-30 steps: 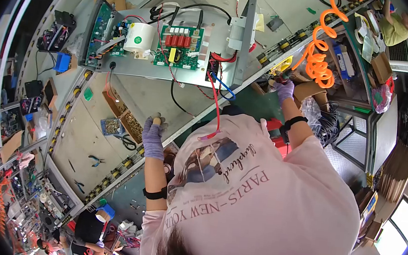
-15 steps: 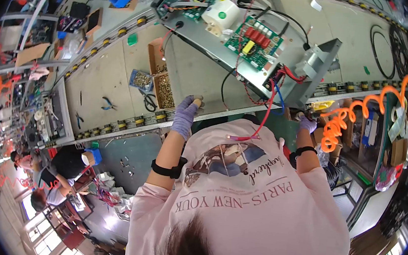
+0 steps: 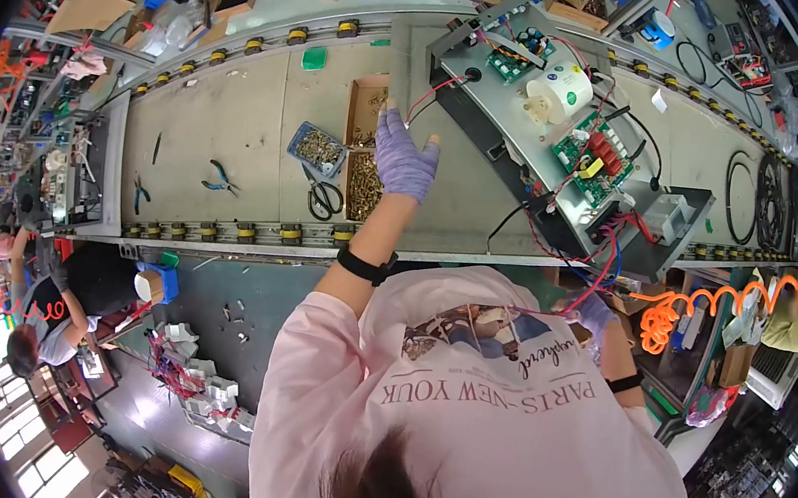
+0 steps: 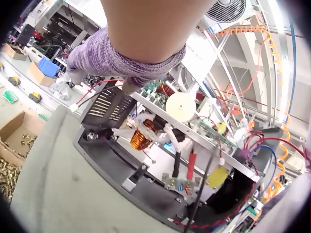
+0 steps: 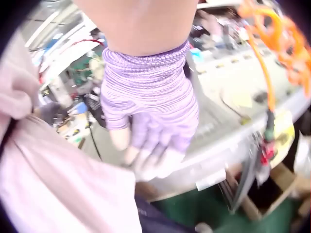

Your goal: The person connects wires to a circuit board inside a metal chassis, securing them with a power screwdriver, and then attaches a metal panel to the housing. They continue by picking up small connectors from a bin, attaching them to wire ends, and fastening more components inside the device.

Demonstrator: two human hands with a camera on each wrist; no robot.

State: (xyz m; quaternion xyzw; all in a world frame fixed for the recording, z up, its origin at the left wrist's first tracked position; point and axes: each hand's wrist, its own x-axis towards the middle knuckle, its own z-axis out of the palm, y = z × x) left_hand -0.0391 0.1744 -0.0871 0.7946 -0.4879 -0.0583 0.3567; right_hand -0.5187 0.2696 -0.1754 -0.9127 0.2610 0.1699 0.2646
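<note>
My left hand [image 3: 404,159], in a purple glove with bare-looking pale fingertips, reaches over the bench with fingers extended and holds nothing. Beside it sits an open metal chassis [image 3: 501,114] with circuit boards and a white cylinder [image 3: 559,92]. A red and black wire pair [image 4: 95,88] runs from the chassis toward the left hand, its white connector [image 4: 74,107] close to the fingers. My right hand [image 5: 150,109] hangs relaxed beside my shirt near the bench edge, nothing in its fingers. In the head view, wires partly cover that hand.
Left of the chassis lie a cardboard box of brass fasteners [image 3: 364,187], a blue tray of small hardware [image 3: 317,147], black scissors [image 3: 323,197] and blue-handled pliers [image 3: 222,178]. An orange coiled hose [image 3: 661,320] with a red tool [image 5: 267,153] hangs at right. Roller tracks [image 3: 245,231] edge the bench.
My left hand has moved forward from the bench edge toward the chassis wires, its fingers straightening. My right hand has come back from beside the hanging tool toward my body. The head view has turned.
</note>
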